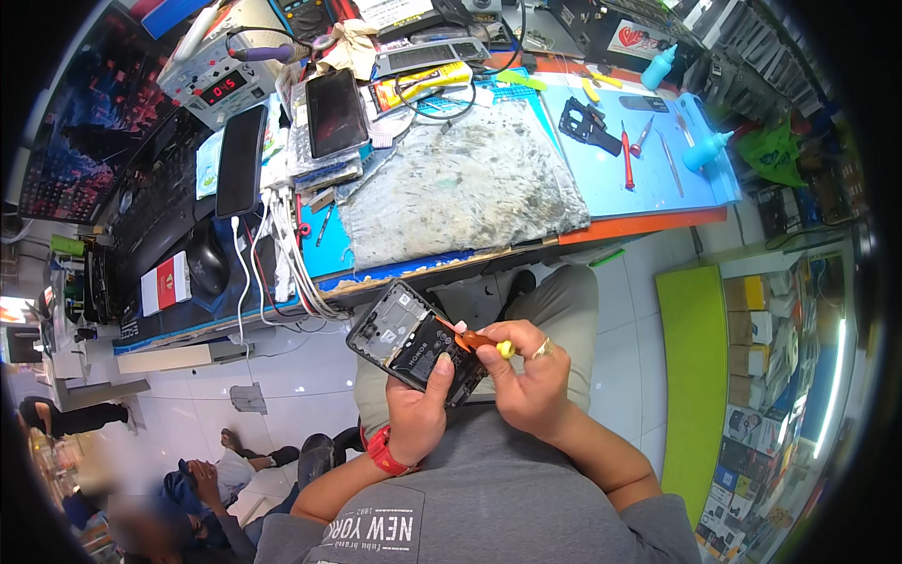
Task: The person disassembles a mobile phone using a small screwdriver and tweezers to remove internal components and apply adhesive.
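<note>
An opened smartphone (387, 331) is held over my lap, tilted, its inner frame and black battery (422, 355) facing up. My left hand (419, 414) grips its lower edge, the thumb lying on the battery side. In my right hand (529, 374) is a screwdriver (482, 341) with an orange and yellow handle, pinched between thumb and fingers. It lies over the phone's right edge, beside the battery. Where its tip touches is too small to make out. A ring sits on a right finger, a red watch (382, 451) on my left wrist.
Ahead is a workbench with a stained grey cloth (470, 188), two phones (241, 162) and a power supply (221, 89) at left. A blue mat (601, 179) holds screwdrivers, tweezers and a black phone part (589, 127). White cables (287, 249) hang off the edge. People sit at lower left.
</note>
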Demonstrator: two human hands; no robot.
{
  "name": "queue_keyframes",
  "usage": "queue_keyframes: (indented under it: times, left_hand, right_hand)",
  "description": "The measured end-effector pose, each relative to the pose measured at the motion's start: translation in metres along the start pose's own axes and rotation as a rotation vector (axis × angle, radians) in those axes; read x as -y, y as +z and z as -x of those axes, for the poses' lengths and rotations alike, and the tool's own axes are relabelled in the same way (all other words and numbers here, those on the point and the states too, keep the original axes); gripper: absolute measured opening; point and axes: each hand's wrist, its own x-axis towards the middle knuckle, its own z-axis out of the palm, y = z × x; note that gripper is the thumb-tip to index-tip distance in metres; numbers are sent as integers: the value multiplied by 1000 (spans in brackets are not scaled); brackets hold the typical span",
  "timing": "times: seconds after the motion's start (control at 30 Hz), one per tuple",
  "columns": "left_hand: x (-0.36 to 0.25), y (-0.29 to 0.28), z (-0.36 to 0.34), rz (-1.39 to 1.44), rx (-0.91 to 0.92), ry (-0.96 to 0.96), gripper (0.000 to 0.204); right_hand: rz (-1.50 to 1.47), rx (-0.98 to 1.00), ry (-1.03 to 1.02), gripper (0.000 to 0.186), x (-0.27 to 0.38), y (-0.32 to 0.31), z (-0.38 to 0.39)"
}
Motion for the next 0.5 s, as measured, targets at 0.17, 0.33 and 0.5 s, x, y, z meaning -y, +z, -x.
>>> queue_keyframes:
  times: [0.17, 0.33, 0.5]
  left_hand:
    - [1, -2, 1, -67, -9, 33, 30]
    - [0, -5, 3, -118, -29, 6, 30]
    - [-6, -4, 2, -40, -15, -39, 31]
  right_hand:
    - [179, -24, -255, 22, 7, 2, 0]
    - [-102, -22, -42, 14, 1, -1, 0]
    - [-282, -40, 147, 11, -3, -1, 6]
